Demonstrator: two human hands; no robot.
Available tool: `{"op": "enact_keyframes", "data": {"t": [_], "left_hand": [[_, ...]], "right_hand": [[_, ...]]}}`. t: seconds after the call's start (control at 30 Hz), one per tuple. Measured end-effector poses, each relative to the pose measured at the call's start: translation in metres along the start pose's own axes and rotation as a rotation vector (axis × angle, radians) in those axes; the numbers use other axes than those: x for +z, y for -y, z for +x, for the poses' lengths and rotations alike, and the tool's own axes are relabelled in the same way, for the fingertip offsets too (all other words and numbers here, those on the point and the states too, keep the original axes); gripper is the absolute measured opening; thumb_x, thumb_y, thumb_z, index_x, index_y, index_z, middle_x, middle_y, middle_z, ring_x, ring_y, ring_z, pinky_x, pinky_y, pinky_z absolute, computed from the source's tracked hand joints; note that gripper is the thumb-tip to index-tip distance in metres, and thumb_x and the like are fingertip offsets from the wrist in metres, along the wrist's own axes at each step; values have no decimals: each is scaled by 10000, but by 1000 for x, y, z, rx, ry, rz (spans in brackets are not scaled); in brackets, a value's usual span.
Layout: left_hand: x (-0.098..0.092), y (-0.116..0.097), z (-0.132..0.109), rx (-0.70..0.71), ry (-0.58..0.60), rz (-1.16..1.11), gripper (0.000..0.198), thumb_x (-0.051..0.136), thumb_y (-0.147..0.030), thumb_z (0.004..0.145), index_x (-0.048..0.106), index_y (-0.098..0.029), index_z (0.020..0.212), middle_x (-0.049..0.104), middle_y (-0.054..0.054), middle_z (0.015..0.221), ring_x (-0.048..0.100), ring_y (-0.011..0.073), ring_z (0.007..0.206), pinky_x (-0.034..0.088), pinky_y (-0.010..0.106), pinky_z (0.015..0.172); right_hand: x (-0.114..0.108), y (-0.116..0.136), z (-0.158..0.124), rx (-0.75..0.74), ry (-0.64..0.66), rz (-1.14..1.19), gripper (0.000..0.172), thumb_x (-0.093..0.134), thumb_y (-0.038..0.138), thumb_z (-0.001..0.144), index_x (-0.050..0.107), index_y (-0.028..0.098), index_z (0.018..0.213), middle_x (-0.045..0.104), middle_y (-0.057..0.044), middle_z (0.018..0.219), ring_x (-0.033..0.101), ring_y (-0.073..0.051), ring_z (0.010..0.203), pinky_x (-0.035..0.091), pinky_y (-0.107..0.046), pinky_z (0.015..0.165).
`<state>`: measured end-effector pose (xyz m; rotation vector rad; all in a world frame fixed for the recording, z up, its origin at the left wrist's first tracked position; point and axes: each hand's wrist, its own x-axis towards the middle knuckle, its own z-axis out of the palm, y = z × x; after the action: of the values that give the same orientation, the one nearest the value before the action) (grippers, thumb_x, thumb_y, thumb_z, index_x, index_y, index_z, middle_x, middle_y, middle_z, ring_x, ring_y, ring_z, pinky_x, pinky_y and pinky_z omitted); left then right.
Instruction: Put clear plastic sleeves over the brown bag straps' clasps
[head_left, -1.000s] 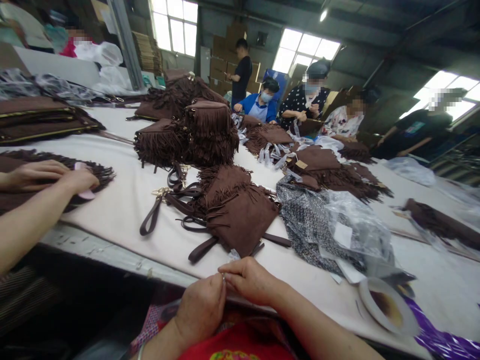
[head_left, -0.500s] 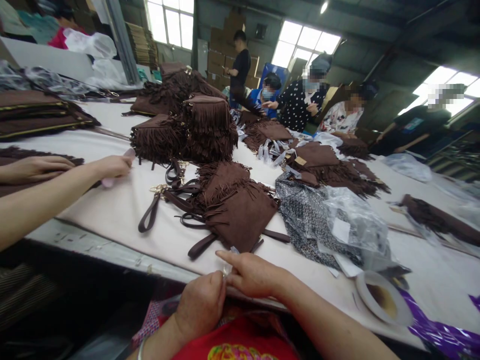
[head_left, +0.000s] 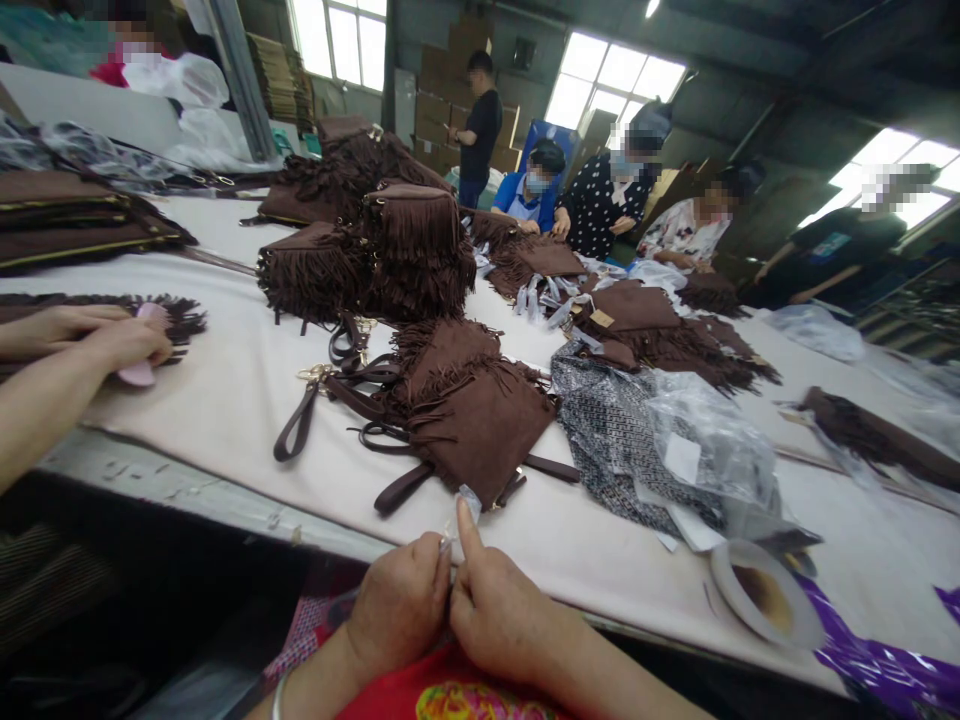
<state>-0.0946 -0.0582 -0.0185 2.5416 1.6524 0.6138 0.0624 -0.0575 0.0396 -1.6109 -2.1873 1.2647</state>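
Note:
At the table's front edge, my left hand [head_left: 401, 600] is closed, thumb on top, pinching a small piece of clear plastic [head_left: 470, 495]. Pressed close beside it, my right hand [head_left: 499, 605] has its index finger stretched along the same plastic, the other fingers curled in. Part of the plastic is hidden by the hands. Just beyond lies a dark brown fringed bag [head_left: 487, 430], one corner towards me. Dark wrist straps [head_left: 298, 420] with gold clasps lie to its left.
A stack of fringed bags [head_left: 416, 240] stands further back. Grey woven fabric [head_left: 615, 440] under clear plastic and a tape roll [head_left: 765, 595] lie to the right. At left, a co-worker's hands [head_left: 124, 345] hold a pink comb-like tool [head_left: 139, 375] over fringe. Several people work across the table.
My right index finger has swung from pointing left to pointing forward along the plastic, and the hand sits nearer my left. The co-worker's hand with the pink tool moved left onto the fringe.

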Motion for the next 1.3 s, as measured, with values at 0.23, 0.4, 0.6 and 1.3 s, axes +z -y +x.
{"op": "enact_keyframes", "data": {"t": [0.23, 0.4, 0.6, 1.3], "left_hand": [[2, -2, 2, -134, -138, -100, 194, 371, -319, 957, 457, -157, 1021, 637, 8, 600, 643, 196, 486, 429, 278, 426], [4, -1, 1, -76, -216, -70, 344, 351, -336, 966, 403, -79, 1190, 693, 68, 702, 644, 183, 476, 466, 269, 435], [1, 0, 0, -28, -218, -16, 334, 338, -306, 972, 376, -81, 1216, 713, 112, 807, 643, 167, 489, 465, 251, 431], [-3, 5, 0, 81, -179, -92, 188, 340, -180, 945, 516, -175, 1013, 684, 71, 828, 641, 169, 570, 482, 258, 507]], "right_hand": [[12, 10, -8, 20, -16, -288, 861, 421, 146, 785, -67, -31, 1473, 693, -207, 921, 658, -306, 798, 470, -397, 688], [13, 13, -10, 31, -23, -273, 870, 421, 159, 792, -92, -39, 1466, 688, -222, 981, 664, -316, 829, 490, -417, 709], [17, 14, -10, 45, -16, -236, 878, 428, 162, 802, -115, -24, 1466, 659, -248, 1085, 656, -312, 928, 496, -425, 788], [17, 13, -16, 96, -36, -338, 818, 461, 222, 814, 65, -34, 1482, 671, -263, 1040, 668, -337, 879, 507, -422, 765]]}}
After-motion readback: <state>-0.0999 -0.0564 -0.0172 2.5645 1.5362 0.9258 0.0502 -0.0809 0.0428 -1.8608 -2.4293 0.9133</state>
